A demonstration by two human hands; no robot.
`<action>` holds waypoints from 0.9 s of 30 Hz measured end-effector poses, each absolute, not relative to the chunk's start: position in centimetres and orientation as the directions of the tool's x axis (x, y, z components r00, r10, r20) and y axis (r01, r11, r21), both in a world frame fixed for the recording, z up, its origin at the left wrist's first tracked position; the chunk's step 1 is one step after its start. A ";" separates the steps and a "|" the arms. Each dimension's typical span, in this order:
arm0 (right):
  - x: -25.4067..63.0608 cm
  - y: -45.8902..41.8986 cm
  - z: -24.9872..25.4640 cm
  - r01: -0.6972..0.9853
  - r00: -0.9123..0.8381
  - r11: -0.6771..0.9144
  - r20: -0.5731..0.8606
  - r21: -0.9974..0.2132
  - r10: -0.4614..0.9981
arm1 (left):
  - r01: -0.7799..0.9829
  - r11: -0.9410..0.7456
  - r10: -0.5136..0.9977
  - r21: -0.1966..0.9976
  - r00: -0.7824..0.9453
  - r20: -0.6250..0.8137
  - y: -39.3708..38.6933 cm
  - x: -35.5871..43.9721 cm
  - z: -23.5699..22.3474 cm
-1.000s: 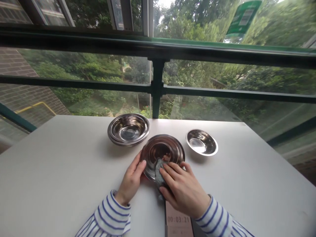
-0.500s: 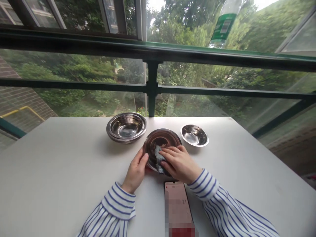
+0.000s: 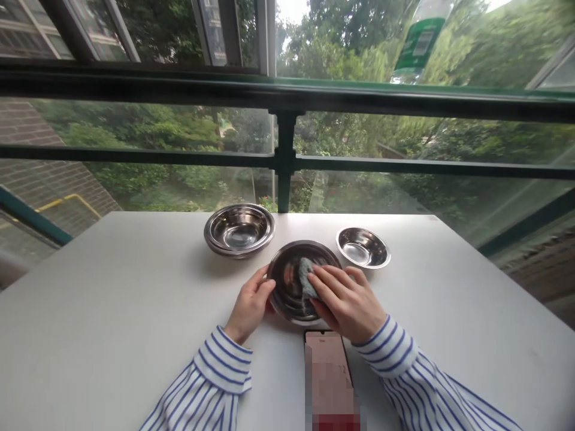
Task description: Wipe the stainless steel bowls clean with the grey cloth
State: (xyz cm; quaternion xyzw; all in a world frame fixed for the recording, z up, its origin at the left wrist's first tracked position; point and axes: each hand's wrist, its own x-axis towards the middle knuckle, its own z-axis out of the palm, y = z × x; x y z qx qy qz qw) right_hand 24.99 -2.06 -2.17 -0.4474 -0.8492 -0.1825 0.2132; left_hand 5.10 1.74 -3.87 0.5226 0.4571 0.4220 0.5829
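A shiny metal bowl is tilted toward me in front of my chest. My left hand grips its left rim, thumb over the edge and fingers hidden beneath. Closed on a grey-blue cloth, my right hand presses it against the inside of the bowl. Behind and to the left sits a stack of metal bowls. A smaller metal bowl stands upright behind my right hand.
A phone with a lit screen lies on the white table close to me. Beyond the table's far edge runs a dark green railing with glass panels. A plastic bottle with a green label stands above the rail.
My right hand has moved the cloth higher inside the bowl. The bowl is turned slightly more toward me. The whole view has shifted a little.
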 end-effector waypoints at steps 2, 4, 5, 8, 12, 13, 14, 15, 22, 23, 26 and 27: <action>24.8 -2.1 -2.3 0.832 -0.520 0.542 0.512 0.122 0.684 | -0.066 0.136 0.968 0.989 0.220 -0.118 1.8 5.0 -3.7; 24.5 -2.0 -2.6 0.832 -0.523 0.544 0.482 0.109 0.703 | -0.115 0.149 0.969 0.982 0.215 -0.122 1.8 5.1 -3.5; 24.4 -2.0 -2.8 0.838 -0.515 0.536 0.463 0.097 0.721 | -0.133 0.156 0.969 0.979 0.214 -0.125 1.8 5.1 -3.4; 24.0 -1.9 -2.9 0.864 -0.478 0.501 0.398 0.052 0.783 | -0.163 0.172 0.966 0.972 0.224 -0.133 1.7 5.1 -3.6; 23.5 -1.4 -2.7 0.865 -0.471 0.501 0.320 -0.014 0.822 | -0.160 0.144 0.962 0.977 0.255 -0.100 1.7 4.9 -3.8; 23.4 -1.3 -2.7 0.863 -0.470 0.503 0.310 -0.033 0.826 | -0.151 0.141 0.962 0.978 0.255 -0.099 1.7 4.9 -3.8; 23.2 -1.2 -2.7 0.860 -0.471 0.507 0.302 -0.051 0.829 | -0.142 0.143 0.962 0.979 0.252 -0.104 1.7 4.8 -3.8; 23.1 -1.1 -2.6 0.856 -0.473 0.512 0.296 -0.069 0.830 | -0.136 0.148 0.963 0.980 0.247 -0.112 1.7 4.8 -3.7; 22.5 -1.2 -2.7 0.818 -0.499 0.552 0.279 -0.160 0.821 | -0.218 0.210 0.950 0.953 0.275 -0.147 1.3 4.8 -3.4; 22.3 -1.2 -2.6 0.813 -0.504 0.556 0.270 -0.171 0.820 | -0.230 0.210 0.951 0.950 0.275 -0.143 1.3 4.7 -3.4; 21.9 -1.4 -2.4 0.793 -0.523 0.573 0.250 -0.208 0.815 | -0.241 0.213 0.952 0.947 0.269 -0.146 1.3 4.7 -3.6; 21.6 -1.5 -2.3 0.783 -0.532 0.581 0.246 -0.221 0.810 | -0.242 0.214 0.951 0.946 0.273 -0.146 1.3 4.7 -3.7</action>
